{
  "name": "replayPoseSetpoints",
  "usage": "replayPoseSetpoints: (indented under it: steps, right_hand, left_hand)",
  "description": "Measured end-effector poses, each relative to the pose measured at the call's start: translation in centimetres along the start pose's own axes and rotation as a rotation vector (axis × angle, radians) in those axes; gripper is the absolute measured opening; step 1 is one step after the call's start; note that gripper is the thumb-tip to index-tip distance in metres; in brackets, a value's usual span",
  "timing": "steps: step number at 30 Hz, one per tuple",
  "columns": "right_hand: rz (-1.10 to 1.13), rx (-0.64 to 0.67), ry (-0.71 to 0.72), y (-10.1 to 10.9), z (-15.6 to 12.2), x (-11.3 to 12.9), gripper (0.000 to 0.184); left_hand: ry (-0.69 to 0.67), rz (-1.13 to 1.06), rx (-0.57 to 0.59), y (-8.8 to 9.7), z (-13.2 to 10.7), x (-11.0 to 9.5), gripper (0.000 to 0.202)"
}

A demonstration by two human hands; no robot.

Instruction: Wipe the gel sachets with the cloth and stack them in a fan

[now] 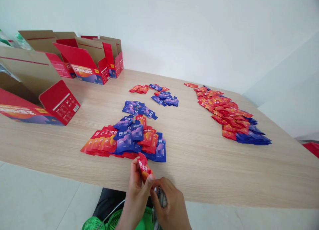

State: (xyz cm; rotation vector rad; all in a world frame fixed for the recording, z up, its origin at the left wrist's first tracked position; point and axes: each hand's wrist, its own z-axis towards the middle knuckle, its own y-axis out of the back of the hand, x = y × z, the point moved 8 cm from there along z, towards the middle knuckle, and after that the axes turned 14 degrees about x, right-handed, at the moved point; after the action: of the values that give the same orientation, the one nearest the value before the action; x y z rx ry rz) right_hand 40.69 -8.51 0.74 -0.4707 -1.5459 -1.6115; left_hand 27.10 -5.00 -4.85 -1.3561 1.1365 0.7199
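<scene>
One red foil pouch with an orange fruit picture (144, 167) sits pinched between the thumb and fingers of the left hand (137, 188), over the near edge of the pale wood-grain table (194, 180). From my end of the feed, I see the right hand (171, 203) curled around a blurred grey bundle (161, 197), close against the pouch's lower end; what that bundle is, I can't make out, nor whether these fingers also touch the pouch.

Just beyond lies a fanned heap of red and blue foil pouches (124, 140), then an all-blue cluster (138, 109) and smaller mixed groups (165, 97) farther back. One long, mostly red heap (226, 110) runs down the right side. Overlap hides too many pouches for me to count.

Leftward I count at least four open red cardboard cartons; the nearest carton (59, 103) is cut off by the frame. Below, green perforated plastic baskets (92, 223) and a dark trouser leg (106, 200) are cropped too.

I read 纯耕 on the pouches, 枸杞原浆 on a carton front, and a barcode marks the nearest carton's flap; its small print is illegible.
</scene>
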Motion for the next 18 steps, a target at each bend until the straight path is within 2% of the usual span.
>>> replayPoseSetpoints:
  steps: [2, 5, 8, 10, 13, 16, 18]
  right_hand:
    - [-0.065, -0.031, 0.015, -0.1, 0.3, 0.5, 0.027]
    - [-0.086, 0.009, 0.031, -0.5, 1.0, 1.0, 0.035]
    - [0.101, 0.095, -0.049, -1.2, 2.3, 0.1, 0.048]
    - [0.269, 0.119, -0.152, -1.8, 3.3, -1.1, 0.058]
    - [0.39, 0.071, -0.265, -2.3, 5.2, -2.8, 0.07]
    - [0.413, 0.068, -0.301, -2.5, 7.2, -3.8, 0.076]
    - [0.431, 0.138, -0.298, -3.0, 8.4, -4.1, 0.078]
  left_hand:
    - [0.01, 0.046, 0.0, 0.0, 0.2, -0.1, 0.072]
    - [-0.016, 0.197, -0.042, 0.4, 0.2, -1.5, 0.076]
    - [-0.069, 0.459, -0.047, 1.1, 0.6, -3.9, 0.068]
    - [-0.176, 0.709, -0.035, 1.4, 1.1, -6.3, 0.055]
    - [-0.375, 1.086, -0.049, 1.5, 2.0, -9.2, 0.043]
    - [-0.46, 1.363, -0.085, 1.8, 3.0, -10.1, 0.039]
    - [-0.483, 1.464, -0.096, 2.1, 3.6, -9.9, 0.038]
